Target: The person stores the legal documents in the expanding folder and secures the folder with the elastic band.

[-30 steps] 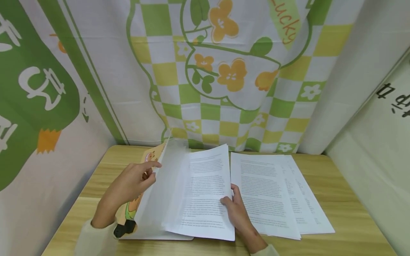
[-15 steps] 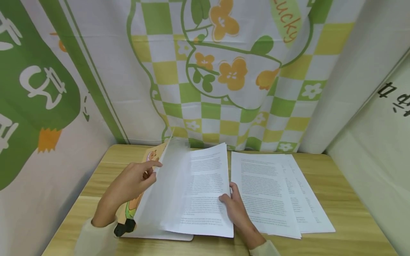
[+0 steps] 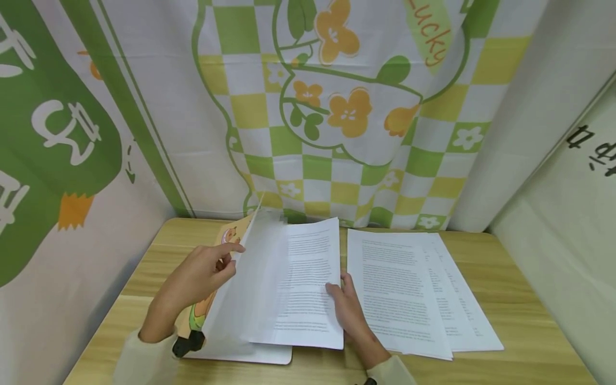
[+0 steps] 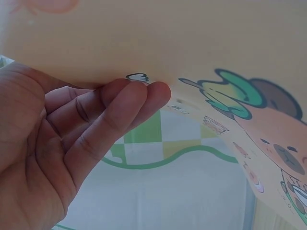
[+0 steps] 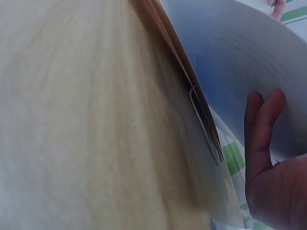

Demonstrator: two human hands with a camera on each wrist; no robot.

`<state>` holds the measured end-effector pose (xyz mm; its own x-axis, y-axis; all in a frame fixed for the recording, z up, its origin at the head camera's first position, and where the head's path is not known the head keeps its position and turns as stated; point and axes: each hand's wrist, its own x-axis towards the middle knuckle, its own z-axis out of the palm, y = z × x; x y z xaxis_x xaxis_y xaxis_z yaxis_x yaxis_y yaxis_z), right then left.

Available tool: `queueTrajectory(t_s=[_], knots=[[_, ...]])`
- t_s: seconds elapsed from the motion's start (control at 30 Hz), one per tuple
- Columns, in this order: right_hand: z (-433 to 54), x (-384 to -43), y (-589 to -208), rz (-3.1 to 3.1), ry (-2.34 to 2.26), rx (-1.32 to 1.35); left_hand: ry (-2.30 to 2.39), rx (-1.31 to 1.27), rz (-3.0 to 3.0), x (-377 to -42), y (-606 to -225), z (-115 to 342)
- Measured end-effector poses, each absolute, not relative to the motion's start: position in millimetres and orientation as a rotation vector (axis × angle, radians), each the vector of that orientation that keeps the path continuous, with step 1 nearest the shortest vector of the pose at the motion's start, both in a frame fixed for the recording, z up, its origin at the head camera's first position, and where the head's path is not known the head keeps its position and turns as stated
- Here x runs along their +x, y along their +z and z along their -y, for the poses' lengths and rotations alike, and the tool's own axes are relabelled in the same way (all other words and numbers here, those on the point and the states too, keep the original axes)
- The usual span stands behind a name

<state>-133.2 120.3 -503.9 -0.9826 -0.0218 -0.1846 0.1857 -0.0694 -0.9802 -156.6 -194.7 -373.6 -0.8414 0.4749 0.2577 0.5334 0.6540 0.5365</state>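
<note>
A folder [image 3: 276, 354] with a cartoon-printed tan cover [image 4: 192, 33] lies at left of centre, its cover raised. My left hand [image 3: 199, 275] pinches that cover's edge; in the left wrist view the left hand [image 4: 91, 129] is seen from the cover's printed side. My right hand [image 3: 348, 310] holds printed sheets [image 3: 310, 283] by their right edge, thumb on top. Their left part lies under a translucent sleeve [image 3: 264, 267] of the folder. In the right wrist view, the right hand's [image 5: 276, 177] fingers lie against the paper's [image 5: 230, 43] underside.
A second stack of printed sheets [image 3: 392, 289], slightly fanned, lies to the right on the wooden table [image 3: 510, 299]. A patterned curtain [image 3: 317, 176] hangs behind the table's far edge. Fabric walls flank both sides.
My right hand has shifted a little left and the held sheets have slid left, further under the translucent sleeve. The left hand stays almost still on the raised cover.
</note>
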Motion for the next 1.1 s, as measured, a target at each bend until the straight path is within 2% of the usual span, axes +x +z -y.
queueTrajectory(t_s=[0.7, 1.1], knots=[[-126.2, -138.9, -500.7, -2.046, -2.133, 0.181, -0.952, -0.826, 2.762, -155.7, -371.2, 193.6], [-124.2, -139.2, -504.1, -2.094, -2.049, 0.074, -0.954, -0.839, 2.747, -156.9, -373.2, 192.7]])
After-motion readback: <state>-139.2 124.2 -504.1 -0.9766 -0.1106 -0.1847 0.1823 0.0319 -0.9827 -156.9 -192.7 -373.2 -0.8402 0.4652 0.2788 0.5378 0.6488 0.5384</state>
